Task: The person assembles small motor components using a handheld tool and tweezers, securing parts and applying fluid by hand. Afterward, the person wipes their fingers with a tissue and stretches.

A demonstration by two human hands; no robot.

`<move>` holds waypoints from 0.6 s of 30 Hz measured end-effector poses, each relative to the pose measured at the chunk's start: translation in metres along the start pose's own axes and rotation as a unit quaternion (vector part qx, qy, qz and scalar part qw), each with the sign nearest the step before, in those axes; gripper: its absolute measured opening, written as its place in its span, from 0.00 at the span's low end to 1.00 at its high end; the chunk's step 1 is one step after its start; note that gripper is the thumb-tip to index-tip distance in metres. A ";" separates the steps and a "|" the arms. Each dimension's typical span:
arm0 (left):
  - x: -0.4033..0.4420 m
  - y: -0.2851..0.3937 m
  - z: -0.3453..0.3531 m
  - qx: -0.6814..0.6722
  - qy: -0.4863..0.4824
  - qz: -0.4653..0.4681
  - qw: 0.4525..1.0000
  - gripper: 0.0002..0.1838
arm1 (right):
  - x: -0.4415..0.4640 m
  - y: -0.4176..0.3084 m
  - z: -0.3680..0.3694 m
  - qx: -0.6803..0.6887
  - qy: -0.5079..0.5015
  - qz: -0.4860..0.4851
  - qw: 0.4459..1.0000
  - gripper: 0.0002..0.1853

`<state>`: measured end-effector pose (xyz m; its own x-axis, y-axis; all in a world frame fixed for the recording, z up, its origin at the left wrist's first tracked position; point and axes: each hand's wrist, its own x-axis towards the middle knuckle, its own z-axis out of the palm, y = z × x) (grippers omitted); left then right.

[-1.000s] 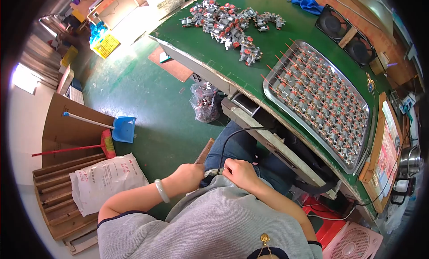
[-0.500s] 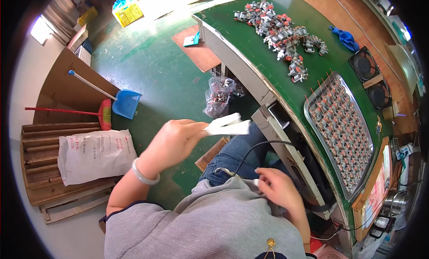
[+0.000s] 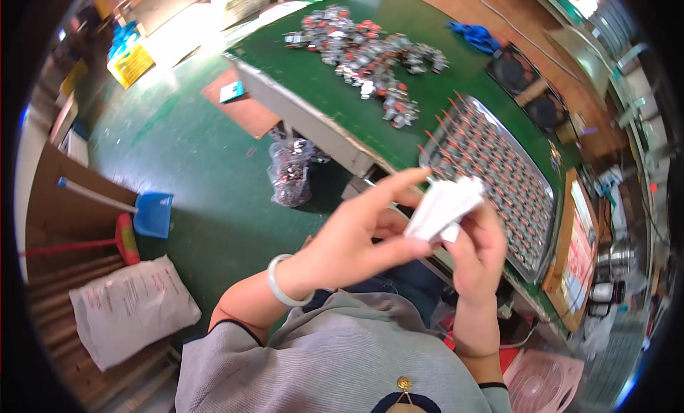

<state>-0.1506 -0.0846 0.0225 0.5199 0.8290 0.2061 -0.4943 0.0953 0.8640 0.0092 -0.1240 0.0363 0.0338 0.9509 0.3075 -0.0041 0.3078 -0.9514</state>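
Note:
A bundle of white strips (image 3: 443,208), paper or cloth, is held between my two hands in front of my body. My left hand (image 3: 356,235), with a pale bangle at the wrist, pinches its lower left side between thumb and fingers. On the other side my right hand (image 3: 481,253) closes its fingers round the bundle, and a small white piece shows by its thumb. Behind the hands stands a metal tray (image 3: 491,114) filled with rows of small grey parts with orange-red bits. Motion blurs the bundle's details.
A heap of small grey and red parts (image 3: 356,53) lies on the green bench (image 3: 299,85). Two black fans (image 3: 513,71) and a blue cloth (image 3: 474,37) stand beyond. Left are a blue dustpan (image 3: 153,215) and a white sack (image 3: 135,310); a plastic bag of parts (image 3: 291,174) sits below the bench.
My left hand has brought the white strips right and nearer the bench. My right hand has risen from my lap and joined it on the bundle. The view has turned to the right.

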 end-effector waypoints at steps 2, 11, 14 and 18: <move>0.008 0.000 -0.003 -0.004 -0.040 -0.037 0.999 0.23 | 0.002 0.000 -0.006 0.099 -0.035 0.031 0.994 0.14; 0.022 -0.019 0.006 -0.025 0.165 0.075 0.983 0.08 | -0.015 0.015 -0.016 0.091 0.092 0.014 0.992 0.15; 0.031 -0.016 0.013 -0.194 0.203 0.067 0.957 0.09 | -0.004 0.027 -0.027 -0.192 -0.007 -0.289 0.938 0.17; 0.033 -0.014 0.001 -0.150 0.186 0.070 0.968 0.12 | -0.007 0.020 -0.026 -0.310 -0.124 -0.254 0.908 0.15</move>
<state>-0.1261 -0.0593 0.0172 0.1729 0.9814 0.0836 -0.7506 0.0764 0.6563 0.0353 -0.1251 0.0148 -0.3524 0.6923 0.6297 0.5153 0.7052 -0.4870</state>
